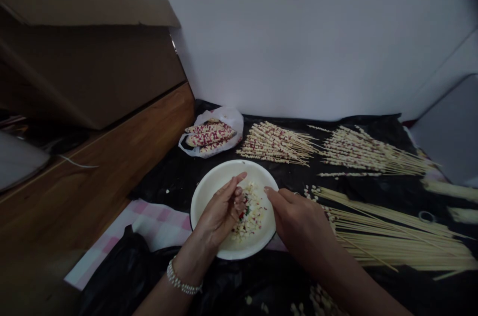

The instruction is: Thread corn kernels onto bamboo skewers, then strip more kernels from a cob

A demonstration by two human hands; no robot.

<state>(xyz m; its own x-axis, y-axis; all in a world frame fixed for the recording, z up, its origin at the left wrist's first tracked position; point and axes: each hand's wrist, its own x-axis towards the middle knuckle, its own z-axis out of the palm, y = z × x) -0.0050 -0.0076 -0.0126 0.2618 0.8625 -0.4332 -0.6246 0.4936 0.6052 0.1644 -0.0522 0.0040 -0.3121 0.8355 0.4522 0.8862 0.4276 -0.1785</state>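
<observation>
A white bowl (pixel 203 191) holds loose corn kernels (pixel 254 216), pale with some dark red ones. Over its left half is my left hand (pixel 223 209), palm turned inward, thumb and index finger stretched up and the other fingers curled. If anything lies in those curled fingers, I cannot make it out. My right hand (pixel 297 214) is closed at the bowl's right rim, its index finger and thumb pinched together; what they hold, if anything, is hidden or too thin to see. The two hands are apart, with kernels visible between them.
Speckled corn cobs (pixel 211 135) lie in a plastic bag (pixel 232 119) behind the bowl. Kernel-threaded skewers (pixel 276 141) are piled beyond it, with another pile (pixel 354 151) farther right. Bare wooden skewers (pixel 396 243) spread at right. A cardboard box (pixel 112 67) stands left.
</observation>
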